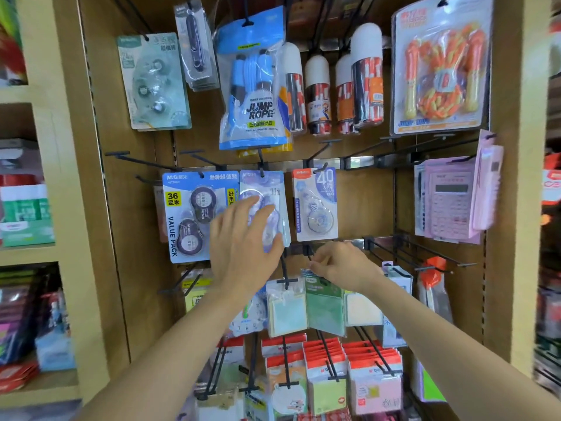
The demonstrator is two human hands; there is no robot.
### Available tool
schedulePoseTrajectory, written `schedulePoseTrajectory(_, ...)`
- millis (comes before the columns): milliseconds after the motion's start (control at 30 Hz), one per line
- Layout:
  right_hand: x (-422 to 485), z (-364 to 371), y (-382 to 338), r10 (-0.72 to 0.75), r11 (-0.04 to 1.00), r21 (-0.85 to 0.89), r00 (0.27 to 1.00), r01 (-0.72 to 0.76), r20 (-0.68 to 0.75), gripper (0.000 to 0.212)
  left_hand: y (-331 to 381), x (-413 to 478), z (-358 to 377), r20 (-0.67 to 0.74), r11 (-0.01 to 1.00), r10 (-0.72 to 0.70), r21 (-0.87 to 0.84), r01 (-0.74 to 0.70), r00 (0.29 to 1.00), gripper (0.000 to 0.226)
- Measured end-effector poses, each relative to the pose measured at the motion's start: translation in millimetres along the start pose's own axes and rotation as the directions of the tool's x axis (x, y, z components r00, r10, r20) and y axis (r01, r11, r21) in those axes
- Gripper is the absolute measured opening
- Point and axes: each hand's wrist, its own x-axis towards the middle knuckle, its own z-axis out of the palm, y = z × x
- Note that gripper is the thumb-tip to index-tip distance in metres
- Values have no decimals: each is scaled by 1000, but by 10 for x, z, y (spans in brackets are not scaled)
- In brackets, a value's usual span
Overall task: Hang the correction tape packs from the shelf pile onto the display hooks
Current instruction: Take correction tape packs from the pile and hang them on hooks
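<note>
A purple correction tape pack (267, 192) hangs on a black display hook (260, 161) in the middle row. My left hand (243, 247) lies over its lower half with fingers spread and nearly straight, thumb at the pack's bottom right corner. A blue value pack of correction tape (188, 214) hangs to its left and a white "40" pack (317, 205) to its right. My right hand (337, 265) is lower, fingers curled and pinching the top of a green pack (323, 305) on the row beneath. A teal correction tape pack (153, 83) hangs at the upper left.
Jump rope packs (252, 95) and capped tubes (364, 77) fill the top row. A pink calculator (452, 202) hangs at right. Several bare hooks (419, 253) jut out at right and at left (133, 159). Sticky note packs (328, 378) hang below. Side shelves hold boxed stock (27, 214).
</note>
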Motion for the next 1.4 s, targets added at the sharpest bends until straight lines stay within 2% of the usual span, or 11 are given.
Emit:
schedulePoseTrajectory(67,-3,-2,1,-3,1000,-9,1000,3,-8,28,-51,150,99,182,988,63,127,-87,981,58)
schedulePoseTrajectory(167,-14,-1,-2,-7,1000,-12,1000,7,-1,28,-123,292,251,357,959,42,248,-138,933,70)
schedulePoseTrajectory(333,-31,-14,-31,-5,1000,-5,1000,5,10,28,-141,381,437,459,913,11,358,-196,889,76)
schedulePoseTrajectory(467,-52,-38,-66,-6,1000,-26,1000,6,1,29,-135,471,415,506,915,14,342,-215,862,75)
schedulePoseTrajectory(633,-95,-54,-65,-1,999,-42,1000,1,3,35,-125,171,5,434,989,77,82,-125,897,61)
schedulePoseTrajectory(767,-151,-85,-121,-13,997,-77,1000,14,16,35,-27,-373,-449,431,991,31,-134,30,902,47)
schedulePoseTrajectory(867,-160,-113,-157,-32,997,-64,999,31,-16,38,65,-812,-715,483,977,27,-199,79,875,42)
schedulePoseTrajectory(1000,-268,-120,-252,-116,991,-76,983,106,-144,17,186,-1371,-870,525,962,24,-245,124,851,28)
schedulePoseTrajectory(1067,-463,-65,-336,-211,977,-68,949,201,-234,18,263,-1659,-906,550,954,2,-252,164,835,28)
schedulePoseTrajectory(1200,-1167,208,-400,-336,940,-20,914,340,-229,26,419,-2229,-974,622,922,-46,-273,273,781,33)
schedulePoseTrajectory(1400,-2344,741,-147,-293,953,77,956,293,1,26,626,-3130,-1062,779,887,-160,-156,435,606,18)
